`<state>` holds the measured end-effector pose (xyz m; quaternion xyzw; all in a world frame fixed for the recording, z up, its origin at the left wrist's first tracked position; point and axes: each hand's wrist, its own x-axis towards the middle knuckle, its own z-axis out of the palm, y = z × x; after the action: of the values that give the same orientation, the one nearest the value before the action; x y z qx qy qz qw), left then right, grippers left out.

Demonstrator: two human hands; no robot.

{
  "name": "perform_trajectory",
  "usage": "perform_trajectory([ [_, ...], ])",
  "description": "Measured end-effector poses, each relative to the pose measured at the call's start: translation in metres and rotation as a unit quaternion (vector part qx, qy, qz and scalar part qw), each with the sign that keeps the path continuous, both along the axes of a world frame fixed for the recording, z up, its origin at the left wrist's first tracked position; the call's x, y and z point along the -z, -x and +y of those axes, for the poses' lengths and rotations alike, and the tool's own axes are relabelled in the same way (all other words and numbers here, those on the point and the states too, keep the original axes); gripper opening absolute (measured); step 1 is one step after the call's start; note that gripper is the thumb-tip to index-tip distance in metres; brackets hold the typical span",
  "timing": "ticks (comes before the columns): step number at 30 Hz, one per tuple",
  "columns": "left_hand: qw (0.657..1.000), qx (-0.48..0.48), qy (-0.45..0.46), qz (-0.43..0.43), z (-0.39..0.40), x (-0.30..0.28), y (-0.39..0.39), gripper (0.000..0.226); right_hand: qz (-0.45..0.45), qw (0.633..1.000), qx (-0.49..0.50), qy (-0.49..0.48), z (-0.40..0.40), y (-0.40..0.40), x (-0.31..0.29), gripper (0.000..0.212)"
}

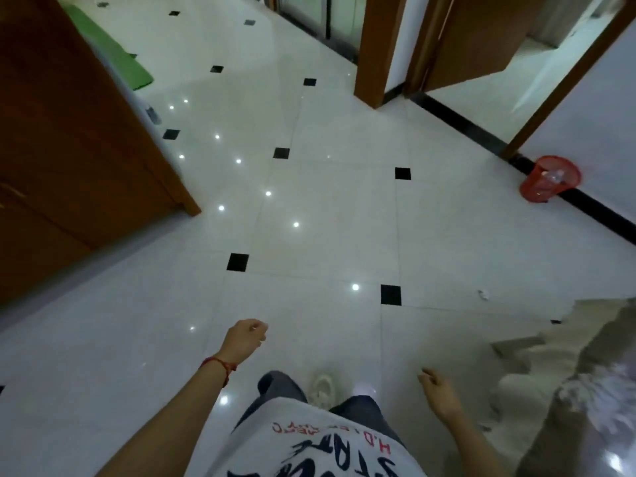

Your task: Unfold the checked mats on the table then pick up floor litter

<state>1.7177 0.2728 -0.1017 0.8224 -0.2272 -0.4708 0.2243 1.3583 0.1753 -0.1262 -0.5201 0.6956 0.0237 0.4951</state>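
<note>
Okay, I see both hands out over the glossy white tiled floor (309, 208), neither touching anything. Left hand (245, 340) has a red string bracelet (220, 364) at the wrist; its fingers (258, 329) are curled in loosely, and I can't tell whether something small sits inside them. Right hand (437, 394) is lower, fingers (426, 374) half bent and relaxed, gripping nothing. A scrap of white litter (484, 294) lies on the tiles well beyond the right fingertips, up and to their right. Red mesh wastebasket (549, 179), with a clear plastic item inside, stands farther off still, against the black baseboard (481, 136). One pale sneaker (322, 390) shows between the two hands, just below finger level. Checked mats aren't in view. Brown wooden cabinet (69, 149) is far left of the left fingers, green mat (117, 56) beyond it.
</note>
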Motion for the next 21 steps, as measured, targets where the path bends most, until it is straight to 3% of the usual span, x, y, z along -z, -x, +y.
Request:
perform_trajectory([
  [5, 0.998, 0.019, -0.062, 0.011, -0.062, 0.017, -0.014, 0.019, -0.025, 0.998, 0.032, 0.041, -0.091, -0.023, -0.012, 0.040],
  [11, 0.993, 0.080, -0.091, 0.010, -0.194, 0.031, -0.042, 0.019, -0.033, 0.986, 0.153, 0.054, -0.188, -0.025, -0.007, 0.037],
  [16, 0.975, 0.203, -0.086, -0.001, -0.352, 0.016, -0.040, 0.017, -0.023, 0.964, 0.265, 0.022, -0.232, -0.012, -0.006, 0.033],
  [21, 0.934, 0.353, -0.058, 0.003, -0.518, -0.006, 0.021, 0.024, -0.017, 0.927, 0.374, -0.006, -0.258, 0.001, -0.010, 0.037],
])
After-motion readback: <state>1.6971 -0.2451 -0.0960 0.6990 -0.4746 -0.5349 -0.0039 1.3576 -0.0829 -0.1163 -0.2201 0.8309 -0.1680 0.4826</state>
